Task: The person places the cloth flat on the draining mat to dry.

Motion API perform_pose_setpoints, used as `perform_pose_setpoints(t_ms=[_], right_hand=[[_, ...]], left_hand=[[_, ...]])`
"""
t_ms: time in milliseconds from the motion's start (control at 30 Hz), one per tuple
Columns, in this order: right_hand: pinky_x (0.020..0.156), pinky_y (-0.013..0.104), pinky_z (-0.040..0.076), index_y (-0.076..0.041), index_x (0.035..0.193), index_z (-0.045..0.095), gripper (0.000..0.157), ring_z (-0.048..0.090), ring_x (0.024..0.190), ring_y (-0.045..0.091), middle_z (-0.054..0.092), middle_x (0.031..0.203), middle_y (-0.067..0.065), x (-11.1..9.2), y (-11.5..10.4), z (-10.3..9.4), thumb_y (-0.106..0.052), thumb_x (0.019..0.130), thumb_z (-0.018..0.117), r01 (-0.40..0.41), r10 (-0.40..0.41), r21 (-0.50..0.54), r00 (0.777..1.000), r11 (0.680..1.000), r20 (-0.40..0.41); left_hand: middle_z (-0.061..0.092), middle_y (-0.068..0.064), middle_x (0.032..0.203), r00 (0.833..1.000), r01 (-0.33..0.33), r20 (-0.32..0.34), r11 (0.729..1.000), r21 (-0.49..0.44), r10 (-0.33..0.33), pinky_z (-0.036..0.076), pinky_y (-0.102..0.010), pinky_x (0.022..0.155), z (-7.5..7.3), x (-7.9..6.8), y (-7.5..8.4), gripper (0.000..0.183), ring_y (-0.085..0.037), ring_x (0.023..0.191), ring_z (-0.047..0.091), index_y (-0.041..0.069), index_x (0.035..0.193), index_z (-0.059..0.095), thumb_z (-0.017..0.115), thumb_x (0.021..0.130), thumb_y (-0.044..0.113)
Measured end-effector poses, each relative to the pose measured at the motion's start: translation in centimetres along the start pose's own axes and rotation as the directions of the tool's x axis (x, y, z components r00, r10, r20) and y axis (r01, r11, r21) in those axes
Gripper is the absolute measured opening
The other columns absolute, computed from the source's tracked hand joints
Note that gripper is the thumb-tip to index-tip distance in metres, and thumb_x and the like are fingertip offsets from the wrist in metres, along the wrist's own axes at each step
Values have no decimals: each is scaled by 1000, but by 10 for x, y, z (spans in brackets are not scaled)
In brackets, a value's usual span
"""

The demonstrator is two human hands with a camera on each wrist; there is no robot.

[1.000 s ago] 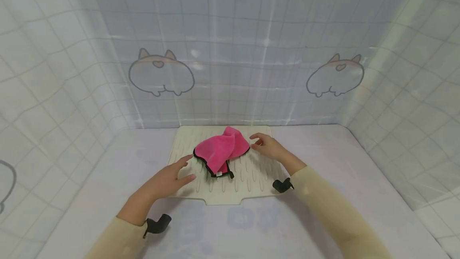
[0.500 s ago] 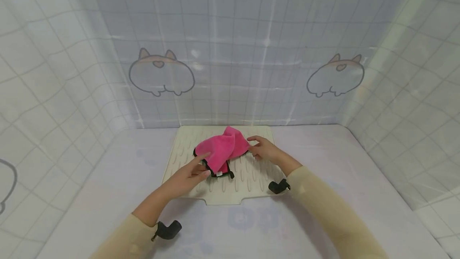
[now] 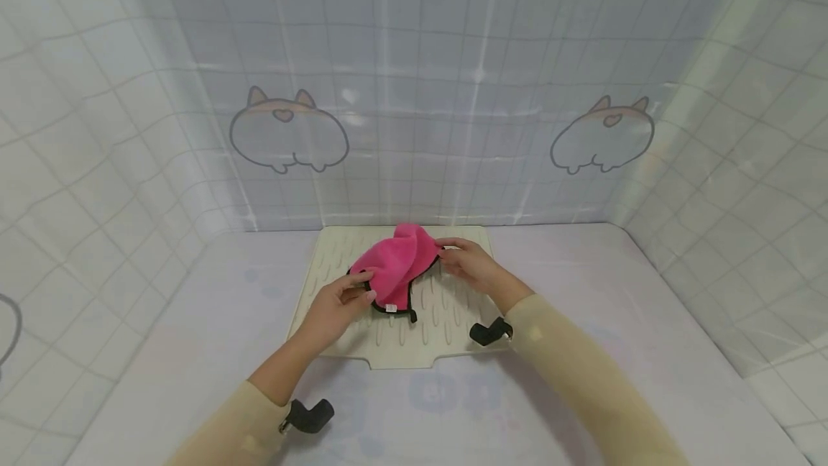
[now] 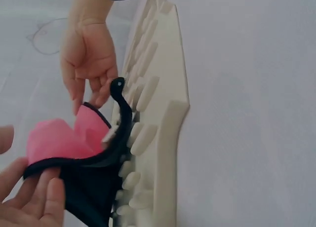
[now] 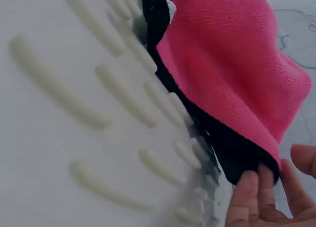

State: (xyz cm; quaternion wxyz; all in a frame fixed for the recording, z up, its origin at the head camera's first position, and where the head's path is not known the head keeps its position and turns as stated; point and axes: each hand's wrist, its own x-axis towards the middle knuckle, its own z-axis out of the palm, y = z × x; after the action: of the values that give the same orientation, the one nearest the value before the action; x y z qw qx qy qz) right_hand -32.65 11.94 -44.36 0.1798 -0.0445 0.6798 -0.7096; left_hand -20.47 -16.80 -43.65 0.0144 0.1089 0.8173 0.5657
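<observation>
While the black-trimmed pink plush cloth (image 3: pixel 396 265) is arching over the ridged cream plastic board (image 3: pixel 401 357) near its back edge, my left hand (image 3: pixel 331 313) and right hand (image 3: pixel 475 268) are grasping opposite sides; shallow holds may be risking slippage.

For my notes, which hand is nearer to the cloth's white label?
Left. The left hand holds the cloth beside the label; the right hand holds it farther back and right.

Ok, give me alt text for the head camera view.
A person's left hand and right hand hold a pink, black-edged cloth by opposite sides over a ridged cream mat. Behind is a grid-patterned backdrop with two cartoon animal outlines.
</observation>
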Motion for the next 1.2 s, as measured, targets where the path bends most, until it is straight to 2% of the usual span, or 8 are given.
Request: perform_pose_setpoints(t_ms=[133, 300, 433, 633, 700, 933, 1067, 1200], right_hand=[[105, 41, 46, 6, 139, 54, 39, 61, 97, 16, 64, 112, 4, 3, -3, 6, -4, 102, 56, 77, -72, 81, 996, 994, -59], [93, 37, 54, 7, 127, 62, 32, 64, 83, 9, 67, 96, -1, 2, -6, 9, -5, 97, 65, 203, -187, 76, 966, 976, -181], [93, 44, 54, 3, 119, 69, 27, 65, 85, 10, 64, 93, 1, -8, -11, 7, -9, 94, 71, 308, -319, -83, 921, 948, -223], [76, 30, 56, -5, 109, 76, 21, 65, 86, 18, 69, 95, 6, -36, -19, 5, -15, 91, 76, 403, -517, -413, 829, 817, -214], [69, 26, 55, -8, 106, 78, 17, 67, 84, 21, 70, 92, 6, -46, -17, 8, -15, 90, 77, 362, -505, -488, 839, 794, -201], [70, 28, 55, -9, 99, 79, 11, 69, 80, 19, 72, 87, 1, -75, 5, 25, -13, 89, 78, 123, -203, -524, 974, 843, -97], [69, 28, 55, -7, 98, 79, 12, 70, 74, 19, 72, 82, 1, -80, 11, 34, -14, 89, 77, 73, -90, -550, 996, 832, -5], [68, 29, 57, -1, 107, 76, 18, 69, 73, 18, 73, 89, 2, -83, 13, 34, -9, 92, 73, 66, 29, -574, 987, 816, 155]], left_hand=[[59, -12, 135, 990, 19, -140, 1000, -7, -20, 53, -20, 83, -2, 1, -2, 49, -24, 115, 63, 11, 141, 57, 70, 96, 27], [65, -10, 126, 954, 18, -298, 1000, -20, -23, 50, -18, 71, -7, 3, -7, 43, -17, 106, 68, 11, 135, 61, 70, 96, 26], [66, -9, 122, 924, 10, -381, 998, -56, -31, 48, -18, 63, -11, 4, -9, 36, -5, 94, 69, 8, 127, 66, 71, 95, 24], [69, -13, 115, 914, 65, -399, 998, -16, -66, 50, -18, 64, -15, 4, -11, 29, -8, 93, 70, 4, 117, 71, 72, 95, 23], [70, -14, 115, 915, 94, -396, 995, 15, -81, 51, -19, 64, -19, 4, -13, 30, -16, 95, 71, 3, 115, 72, 72, 95, 25], [70, -14, 115, 930, 185, -345, 972, 146, -125, 51, -24, 66, -38, 5, -21, 29, -28, 99, 71, 4, 110, 72, 71, 95, 28], [70, -16, 109, 947, 214, -294, 940, 267, -132, 52, -29, 69, -48, 5, -25, 20, -30, 97, 69, 3, 104, 71, 71, 94, 21], [70, -17, 106, 962, 216, -237, 908, 359, -135, 52, -33, 69, -54, 2, -30, 13, -31, 94, 68, 3, 98, 70, 71, 92, 14]])
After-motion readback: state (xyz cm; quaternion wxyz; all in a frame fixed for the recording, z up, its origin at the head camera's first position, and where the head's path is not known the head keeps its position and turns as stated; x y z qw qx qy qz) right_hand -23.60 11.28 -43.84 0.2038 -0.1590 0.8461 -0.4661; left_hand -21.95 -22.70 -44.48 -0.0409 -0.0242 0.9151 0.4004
